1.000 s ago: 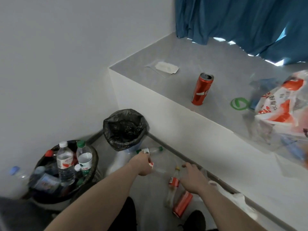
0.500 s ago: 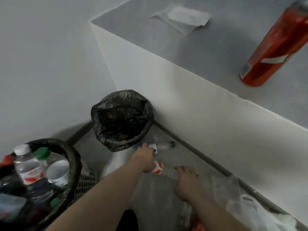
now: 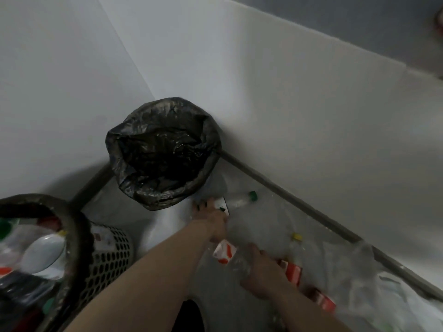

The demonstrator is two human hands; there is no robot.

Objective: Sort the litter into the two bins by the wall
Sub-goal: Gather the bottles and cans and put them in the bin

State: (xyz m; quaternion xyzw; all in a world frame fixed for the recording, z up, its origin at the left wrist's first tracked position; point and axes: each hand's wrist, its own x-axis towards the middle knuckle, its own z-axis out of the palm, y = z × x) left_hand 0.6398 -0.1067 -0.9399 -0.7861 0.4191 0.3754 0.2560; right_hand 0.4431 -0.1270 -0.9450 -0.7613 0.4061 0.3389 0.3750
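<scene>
Two bins stand in the corner: a small one lined with a black bag [image 3: 134, 149], empty as far as I see, and a mesh basket [image 3: 107, 255] at the left holding several plastic bottles. My left hand [image 3: 211, 216] reaches across the floor and lies over the label end of a clear bottle with a green cap [image 3: 242, 198] beside the black bin; its grip is hidden. My right hand [image 3: 261, 274] is wrapped around a clear bottle with a red-and-white label [image 3: 225, 254], just above the floor.
A yellow-capped bottle [image 3: 296, 248] with a red label and a red can [image 3: 323, 303] lie right of my right hand. Crumpled clear plastic bags [image 3: 388, 298] fill the floor at the right. A white ledge wall [image 3: 311, 116] rises behind, with a skirting rail along its foot.
My head has dropped closer to the floor. My left hand moved forward onto the green-capped bottle, and my right hand closed round the red-and-white-labelled bottle that lay by the left hand.
</scene>
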